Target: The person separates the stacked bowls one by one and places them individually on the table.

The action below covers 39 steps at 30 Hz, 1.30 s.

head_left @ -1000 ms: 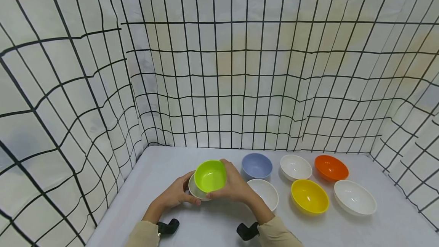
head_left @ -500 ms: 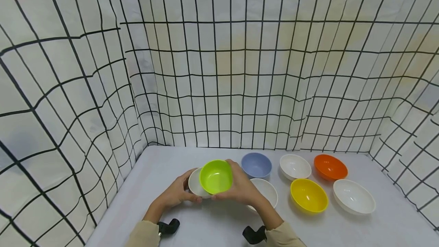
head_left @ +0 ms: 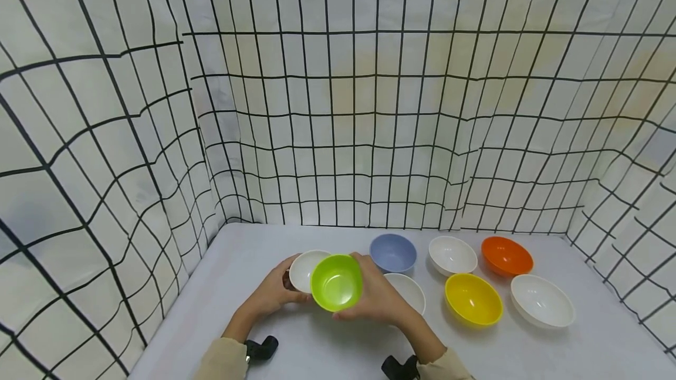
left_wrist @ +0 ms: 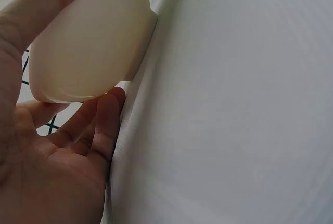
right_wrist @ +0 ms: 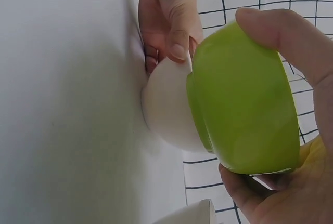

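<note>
My right hand (head_left: 377, 293) grips a bright green bowl (head_left: 337, 283) by its side, thumb at the near rim and fingers round the far side. In the right wrist view the green bowl (right_wrist: 244, 99) is tilted and raised off the table. Just left of it, my left hand (head_left: 273, 292) holds a white bowl (head_left: 307, 270) between thumb and fingers. The white bowl's base sits at the cloth in the left wrist view, with the left thumb (left_wrist: 41, 11) along its side. The green bowl overlaps the white bowl's right edge in the head view.
To the right stand a blue bowl (head_left: 393, 254), a yellow bowl (head_left: 473, 301), an orange bowl (head_left: 507, 257) and white bowls (head_left: 452, 255). Another white bowl (head_left: 406, 292) is partly behind my right hand. White cloth covers the table (head_left: 253, 245); black netting (head_left: 338, 116) surrounds it.
The right hand has drawn the green bowl rightward and then a little toward me, away from over the white bowl. More of the white bowl's inside shows. The left hand has stayed nearly in place.
</note>
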{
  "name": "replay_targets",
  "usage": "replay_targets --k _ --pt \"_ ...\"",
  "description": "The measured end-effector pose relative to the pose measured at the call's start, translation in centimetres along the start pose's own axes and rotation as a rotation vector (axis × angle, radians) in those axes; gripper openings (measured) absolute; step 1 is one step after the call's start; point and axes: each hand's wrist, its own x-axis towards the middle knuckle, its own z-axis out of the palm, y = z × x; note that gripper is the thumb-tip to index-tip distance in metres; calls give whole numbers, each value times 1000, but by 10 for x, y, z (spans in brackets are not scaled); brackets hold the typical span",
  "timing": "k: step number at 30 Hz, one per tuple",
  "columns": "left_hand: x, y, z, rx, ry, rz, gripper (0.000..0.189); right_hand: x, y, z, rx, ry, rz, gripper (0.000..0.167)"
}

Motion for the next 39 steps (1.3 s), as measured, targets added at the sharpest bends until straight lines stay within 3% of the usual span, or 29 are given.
replay_targets --k 6,12,23,39 --pt "6 3 0 55 54 -84 100 -4 -1 0 -11 -37 -4 111" --pt "16 7 -4 114 70 -109 96 -8 1 5 -98 -63 -11 116" --pt "38 7 -10 187 37 -144 98 -9 0 16 -372 -72 -77 114" --pt "62 7 -12 164 -56 -118 99 -6 5 25 -565 -104 -8 119"
